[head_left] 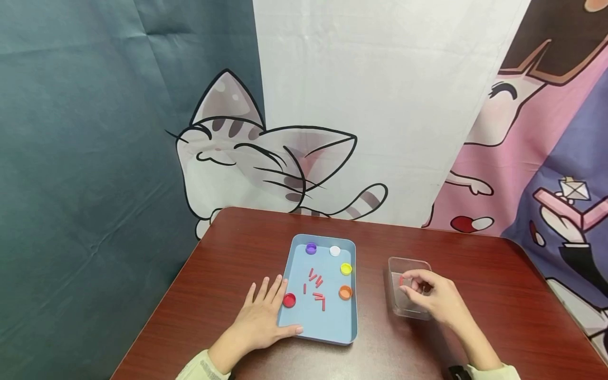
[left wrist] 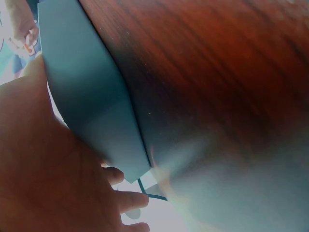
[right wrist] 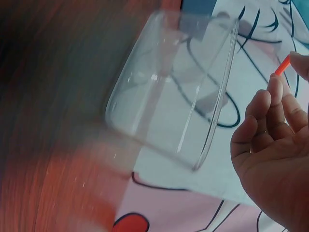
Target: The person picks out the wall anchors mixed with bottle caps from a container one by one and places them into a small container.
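Observation:
My right hand [head_left: 442,296] pinches a small red stick [right wrist: 283,65] between thumb and index finger, above a clear plastic box [head_left: 404,309] on the right side of the table. A light-blue tray [head_left: 315,330] lies in the middle with several red sticks [head_left: 323,304] scattered on its floor. Along its left edge rests my left hand [head_left: 260,323], fingers straight and thumb reaching over the near left corner. Near those fingers, inside the tray, sits a red round cap [head_left: 289,300]. The left wrist view shows the tray's outer wall [left wrist: 91,92] beside that hand.
Other round caps line the tray: purple [head_left: 311,248] and white [head_left: 334,251] at the far end, yellow [head_left: 346,269] and orange [head_left: 345,292] along the right side. A dark red-brown wooden table [head_left: 228,248] carries everything. Behind it hangs a cartoon-printed cloth [head_left: 380,105].

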{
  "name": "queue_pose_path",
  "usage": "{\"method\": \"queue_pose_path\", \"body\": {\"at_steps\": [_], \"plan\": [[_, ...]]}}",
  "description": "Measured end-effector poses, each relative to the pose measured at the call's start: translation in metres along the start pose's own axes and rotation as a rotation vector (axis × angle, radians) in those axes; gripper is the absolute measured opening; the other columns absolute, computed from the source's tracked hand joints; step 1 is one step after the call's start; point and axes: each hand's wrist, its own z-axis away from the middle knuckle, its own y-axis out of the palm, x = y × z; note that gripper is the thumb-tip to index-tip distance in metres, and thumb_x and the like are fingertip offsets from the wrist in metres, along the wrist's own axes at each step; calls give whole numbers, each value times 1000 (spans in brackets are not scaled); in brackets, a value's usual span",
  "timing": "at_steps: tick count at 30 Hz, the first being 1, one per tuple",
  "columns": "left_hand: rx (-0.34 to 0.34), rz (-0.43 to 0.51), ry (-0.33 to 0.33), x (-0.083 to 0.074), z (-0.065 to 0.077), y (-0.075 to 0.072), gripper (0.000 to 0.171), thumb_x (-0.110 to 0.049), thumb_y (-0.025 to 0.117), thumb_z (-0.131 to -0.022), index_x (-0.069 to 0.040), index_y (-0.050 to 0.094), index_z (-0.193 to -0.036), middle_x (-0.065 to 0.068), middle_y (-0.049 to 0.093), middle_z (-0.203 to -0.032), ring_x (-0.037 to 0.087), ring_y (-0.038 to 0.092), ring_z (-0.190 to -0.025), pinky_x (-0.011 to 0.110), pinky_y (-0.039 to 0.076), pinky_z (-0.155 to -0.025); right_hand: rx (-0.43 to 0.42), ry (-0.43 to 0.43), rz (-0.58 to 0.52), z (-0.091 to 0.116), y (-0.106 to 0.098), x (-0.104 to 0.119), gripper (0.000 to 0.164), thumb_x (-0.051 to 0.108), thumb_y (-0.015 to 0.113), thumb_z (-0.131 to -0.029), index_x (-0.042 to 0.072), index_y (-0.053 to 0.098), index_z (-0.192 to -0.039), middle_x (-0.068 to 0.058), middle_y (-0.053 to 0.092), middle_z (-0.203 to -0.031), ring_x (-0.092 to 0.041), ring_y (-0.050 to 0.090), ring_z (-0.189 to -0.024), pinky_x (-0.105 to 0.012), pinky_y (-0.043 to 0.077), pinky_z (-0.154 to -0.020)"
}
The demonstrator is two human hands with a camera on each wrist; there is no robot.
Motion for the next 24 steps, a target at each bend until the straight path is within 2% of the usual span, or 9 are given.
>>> {"method": "queue_pose_path", "body": {"at_steps": [7,12,24], "plan": [[-3,2,3,0,0,-1,111,-81,55,-83,-6,26,-160,14,23,-167,44,19,-152,66,12,-119,30,87,-7,0,-11,-9,24,5,85,-79,20,74,-95,10,57,-72,-2,52,-63,-18,40,-55],[0,2,5,1,0,0,112,-82,54,-83,-6,26,-160,14,23,-167,44,19,-152,66,13,-119,35,98,14,0,-14,-16,21,7,84,-81,17,74,-97,10,58,-73,-3,52,-64,-17,41,-56],[-6,-10,5,1,0,0,112,-82,54,-83,-6,27,-160,14,25,-167,44,21,-152,66,14,-119,26,133,48,-4,-17,-24,21,10,84,-82,17,73,-99,9,58,-72,-3,51,-64,-17,40,-56]]}}
